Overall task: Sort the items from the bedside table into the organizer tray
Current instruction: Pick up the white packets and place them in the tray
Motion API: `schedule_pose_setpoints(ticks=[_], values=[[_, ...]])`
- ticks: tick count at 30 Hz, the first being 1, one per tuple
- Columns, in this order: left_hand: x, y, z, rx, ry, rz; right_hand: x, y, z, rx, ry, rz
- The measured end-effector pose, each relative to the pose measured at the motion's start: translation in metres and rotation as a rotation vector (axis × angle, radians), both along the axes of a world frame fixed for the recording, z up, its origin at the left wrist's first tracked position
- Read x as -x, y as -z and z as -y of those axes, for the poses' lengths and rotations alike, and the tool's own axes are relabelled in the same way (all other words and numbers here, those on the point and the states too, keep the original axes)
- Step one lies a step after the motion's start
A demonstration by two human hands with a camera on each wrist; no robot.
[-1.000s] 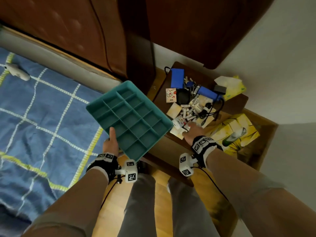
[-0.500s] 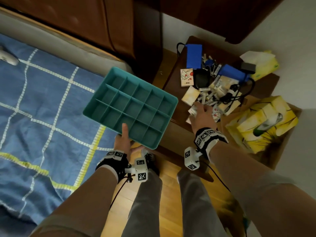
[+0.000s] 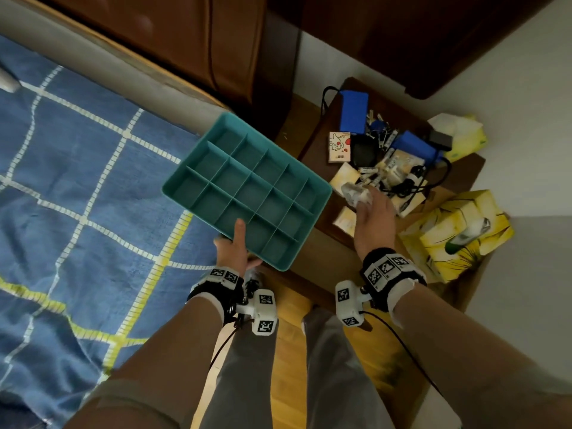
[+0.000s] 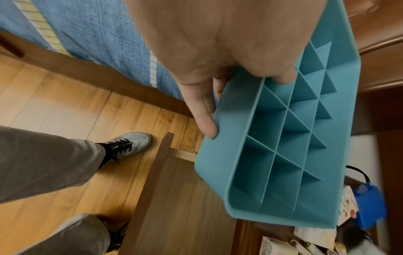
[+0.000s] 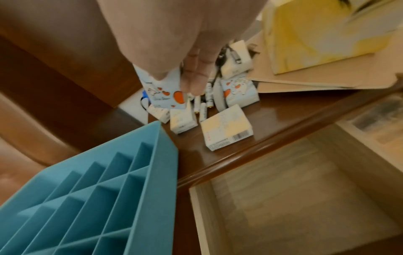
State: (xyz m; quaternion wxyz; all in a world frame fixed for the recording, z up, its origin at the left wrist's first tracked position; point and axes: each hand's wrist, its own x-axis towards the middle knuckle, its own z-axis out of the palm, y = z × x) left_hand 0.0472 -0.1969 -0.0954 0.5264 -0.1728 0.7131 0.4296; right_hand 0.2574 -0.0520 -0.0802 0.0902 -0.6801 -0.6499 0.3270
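My left hand [image 3: 235,247] grips the near edge of an empty teal organizer tray [image 3: 247,187], thumb over the rim and fingers underneath. It holds the tray in the air between the bed and the bedside table [image 3: 322,144]. In the left wrist view the tray [image 4: 283,138] tilts away from my left hand [image 4: 244,103]. My right hand [image 3: 362,196] pinches a small white packet with red hearts [image 3: 353,193] just above the pile on the table. The right wrist view shows that packet [image 5: 162,93] between thumb and fingers, with the tray's corner [image 5: 98,198] below.
The table holds two blue power banks [image 3: 354,111], batteries [image 3: 368,171], small boxes [image 3: 339,147], keys and a black cable [image 3: 411,184]. A yellow tissue box [image 3: 458,230] sits to the right. An open drawer [image 5: 283,198] juts out below. The blue bed cover [image 3: 77,181] lies left.
My right hand has taken the heart-printed packet from the pile and raised it toward the tray. The tray has swung flatter and closer to the table.
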Motion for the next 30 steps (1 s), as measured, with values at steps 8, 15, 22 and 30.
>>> schedule_pose_setpoints(ticks=[8,15,22,30], values=[[0.000,0.002,-0.006,0.066,0.057,-0.042,0.046,0.010,-0.014,0.008,-0.430,0.265],[0.000,0.005,-0.006,0.046,0.155,-0.063,0.050,0.035,-0.007,0.023,-0.362,0.314],[-0.002,0.010,-0.008,0.072,0.117,-0.149,0.020,0.031,-0.003,-0.040,-0.076,0.150],[-0.005,0.010,-0.009,0.029,0.142,-0.181,-0.026,0.054,-0.002,0.273,-0.322,0.521]])
